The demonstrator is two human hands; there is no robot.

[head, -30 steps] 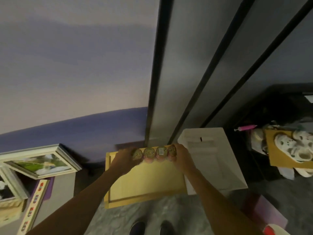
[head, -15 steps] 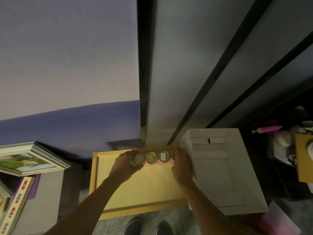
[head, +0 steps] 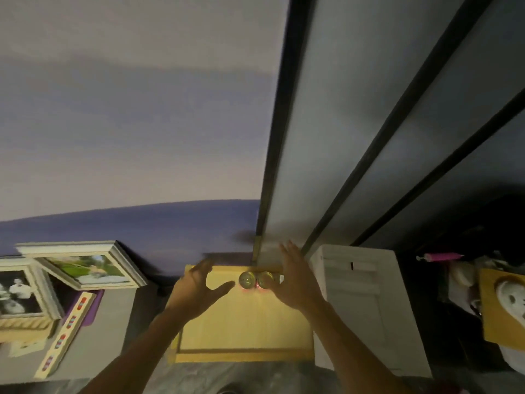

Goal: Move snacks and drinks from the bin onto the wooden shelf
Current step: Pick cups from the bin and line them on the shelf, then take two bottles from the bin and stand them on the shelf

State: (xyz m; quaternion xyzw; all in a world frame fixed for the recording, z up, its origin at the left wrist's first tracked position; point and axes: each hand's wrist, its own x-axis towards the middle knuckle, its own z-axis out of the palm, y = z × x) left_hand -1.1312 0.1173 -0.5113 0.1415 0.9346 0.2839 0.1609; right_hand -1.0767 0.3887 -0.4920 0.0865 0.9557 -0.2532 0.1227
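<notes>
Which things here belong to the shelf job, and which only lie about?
For the job: drink cans, wooden shelf, left hand, right hand.

Lying about: framed pictures, white box, white shoe, pink object.

The room is dim. The wall [head: 127, 123] is pale above and has a purple band [head: 142, 226] at its lower part. Beside it, a black post [head: 279, 137] borders grey panels [head: 341, 123] divided by dark bars. Two framed pictures [head: 85, 265] lean at the left, low against the wall. A white slatted cabinet [head: 366, 302] stands at the right, on a grey marbled floor [head: 255, 376]
</notes>
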